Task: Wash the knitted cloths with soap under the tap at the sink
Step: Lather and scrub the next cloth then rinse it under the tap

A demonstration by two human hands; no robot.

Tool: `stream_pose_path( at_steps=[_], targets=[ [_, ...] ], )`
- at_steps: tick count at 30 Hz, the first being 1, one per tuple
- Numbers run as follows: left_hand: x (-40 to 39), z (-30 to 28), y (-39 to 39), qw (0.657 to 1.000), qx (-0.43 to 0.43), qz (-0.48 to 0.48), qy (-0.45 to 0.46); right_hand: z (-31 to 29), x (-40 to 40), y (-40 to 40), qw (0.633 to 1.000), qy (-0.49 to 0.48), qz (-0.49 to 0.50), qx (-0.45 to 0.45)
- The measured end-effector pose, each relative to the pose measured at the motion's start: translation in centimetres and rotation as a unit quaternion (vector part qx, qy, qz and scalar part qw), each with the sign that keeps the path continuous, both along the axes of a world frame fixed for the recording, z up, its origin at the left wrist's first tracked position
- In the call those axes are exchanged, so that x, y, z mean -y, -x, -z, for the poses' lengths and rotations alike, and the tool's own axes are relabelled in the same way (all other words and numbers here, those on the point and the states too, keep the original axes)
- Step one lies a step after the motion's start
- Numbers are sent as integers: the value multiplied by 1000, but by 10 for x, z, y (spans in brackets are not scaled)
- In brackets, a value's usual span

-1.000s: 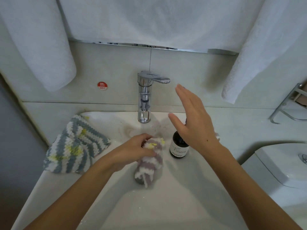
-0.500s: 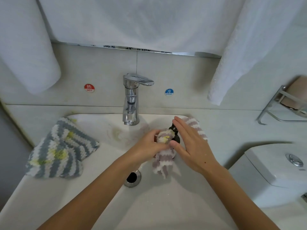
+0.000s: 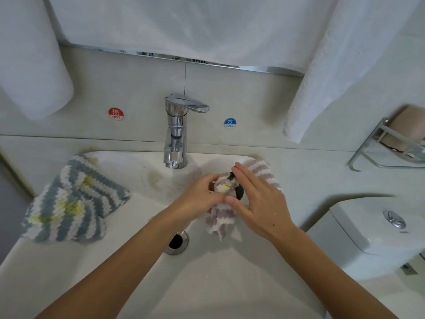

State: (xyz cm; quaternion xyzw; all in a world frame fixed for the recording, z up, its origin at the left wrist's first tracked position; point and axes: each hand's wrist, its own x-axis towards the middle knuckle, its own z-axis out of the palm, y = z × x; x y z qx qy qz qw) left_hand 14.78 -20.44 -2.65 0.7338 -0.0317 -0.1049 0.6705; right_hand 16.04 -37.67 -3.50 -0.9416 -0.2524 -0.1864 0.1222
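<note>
My left hand (image 3: 200, 199) grips a bunched purple-and-white striped knitted cloth (image 3: 219, 219) over the sink basin (image 3: 207, 284), to the right of the tap (image 3: 176, 134). No water runs from the tap. My right hand (image 3: 259, 203) lies with straight fingers on top of a dark soap pump bottle (image 3: 239, 192), which is mostly hidden by the cloth and the hand. A second purple striped cloth (image 3: 259, 166) lies on the rim behind my right hand. On the left rim lies a grey-and-white striped cloth (image 3: 73, 199) with yellow flecks.
The drain (image 3: 177, 241) sits below my left wrist. White towels hang above at left (image 3: 34, 65) and right (image 3: 322, 88). A toilet tank (image 3: 379, 231) stands at the right. A metal wall rack (image 3: 391, 143) is above it.
My right hand has come down from above the bottle onto its pump top. My left hand has brought the bunched cloth up against the bottle.
</note>
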Motion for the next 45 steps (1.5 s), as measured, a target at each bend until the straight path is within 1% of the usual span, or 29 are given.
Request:
stream_pose_path(
  at_steps=[3, 6, 9, 12, 14, 20, 27, 31, 33, 34, 36, 38, 39, 40, 42, 44, 45],
  targets=[
    [-2, 1, 1, 1000, -2, 4, -2, -7, -2, 2, 1000, 24, 3, -19],
    [-2, 2, 1, 1000, -7, 2, -1, -16, -4, 1, 998, 52, 5, -19],
    [-1, 4, 1, 1000, -8, 1, -21, -23, -6, 0, 998, 56, 2, -17],
    [-2, 5, 1, 1000, -10, 1, -21, -17, -5, 1, 999, 34, -2, -24],
    [-4, 6, 0, 1000, -10, -3, -16, -9, -4, 1, 1000, 23, -4, -6],
    [-6, 3, 1, 1000, -3, -1, 11, -1, -3, -2, 999, 38, -3, 39],
    [-14, -2, 11, 1000, 7, 20, 20, -3, -2, 3, 999, 30, 10, 19],
    [-26, -7, 15, 1000, 20, 14, 0, -6, 0, 2, 998, 62, 12, -8],
    [-35, -9, 16, 1000, 18, 9, -8, -8, -1, 3, 998, 60, 13, -13],
    [-40, -9, 17, 1000, 16, 8, -14, -11, -4, 3, 999, 48, 12, -4],
    [-51, -9, 18, 1000, 13, 1, -27, -19, -11, 8, 999, 4, -3, 53],
    [-60, -8, 19, 999, 12, -10, -28, -22, -23, 16, 989, -54, -53, 128],
    [-64, -7, 19, 999, 11, -16, -25, -21, -31, 21, 983, -76, -79, 147],
    [-67, -6, 20, 1000, 10, -22, -20, -19, -40, 26, 981, -89, -100, 140],
    [-73, -4, 20, 999, 6, -32, -9, -16, -57, 31, 985, -111, -112, 76],
    [-78, -4, 21, 999, 4, -41, 0, -10, -69, 27, 983, -163, -83, -13],
    [-80, -4, 21, 999, 3, -45, 3, -7, -73, 22, 977, -197, -65, -57]
  ],
)
